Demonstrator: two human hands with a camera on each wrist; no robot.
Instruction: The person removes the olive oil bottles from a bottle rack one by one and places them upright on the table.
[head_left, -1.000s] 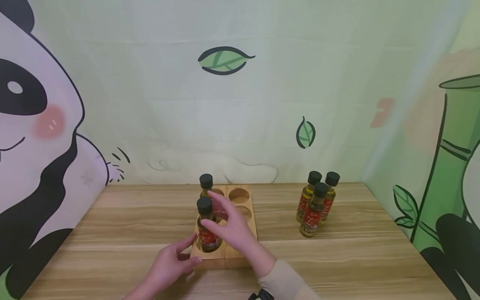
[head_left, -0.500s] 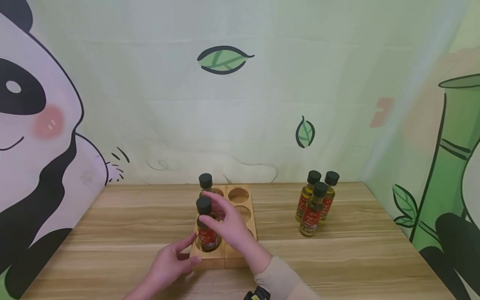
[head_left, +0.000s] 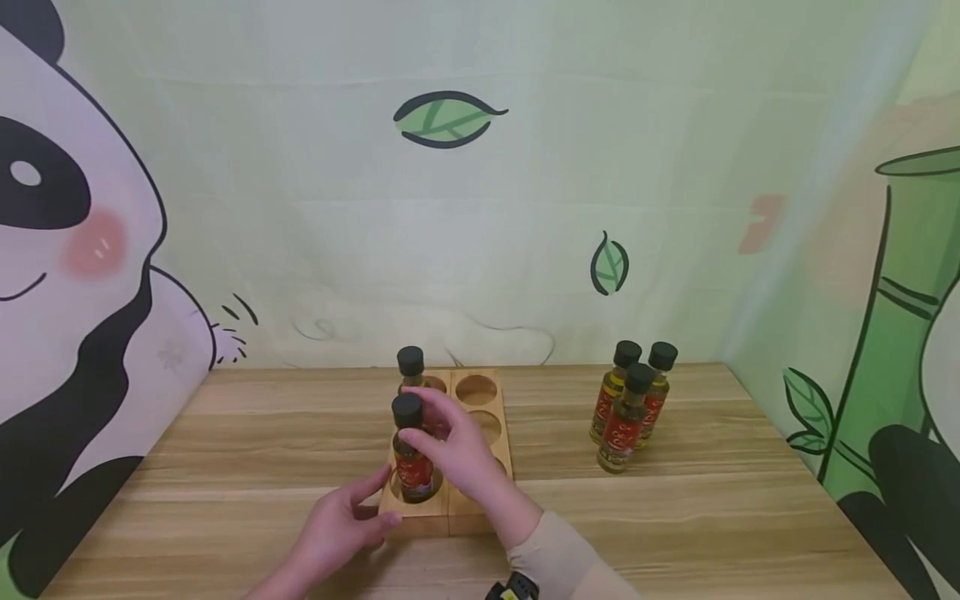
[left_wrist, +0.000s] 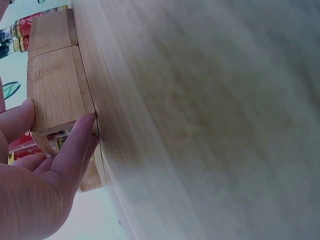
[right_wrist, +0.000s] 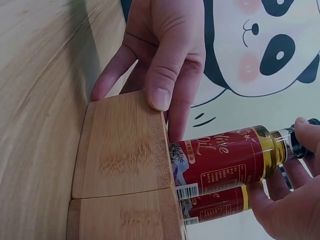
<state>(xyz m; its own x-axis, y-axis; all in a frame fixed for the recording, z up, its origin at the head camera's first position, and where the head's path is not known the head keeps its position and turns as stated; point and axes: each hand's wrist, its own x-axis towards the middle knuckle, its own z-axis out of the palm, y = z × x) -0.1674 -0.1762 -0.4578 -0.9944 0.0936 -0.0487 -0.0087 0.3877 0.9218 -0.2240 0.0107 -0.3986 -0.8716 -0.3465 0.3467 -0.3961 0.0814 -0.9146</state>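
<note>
An olive oil bottle (head_left: 415, 473) with a black cap and red label stands in the front left hole of a wooden rack (head_left: 472, 523). My right hand (head_left: 468, 454) holds this bottle near its neck, thumb against the cap in the right wrist view. At the rack's front left corner, my left hand (head_left: 341, 525) grips the wood, with the thumb on its upper edge. A second bottle (head_left: 411, 362) rises from the left row farther back, partly hidden by the right hand. Round holes without bottles show in the right row.
Three similar bottles (head_left: 622, 432) stand close together on the wooden table (head_left: 712, 517), right of the rack. Behind the table hangs a printed cloth (head_left: 337, 208) with leaves, a panda and bamboo. A watch (head_left: 516, 587) is on the right wrist.
The right hand has shifted slightly left, its thumb and fingers closer about the front bottle's neck. The left hand, rack and other bottles look unmoved; the view has drifted slightly.
</note>
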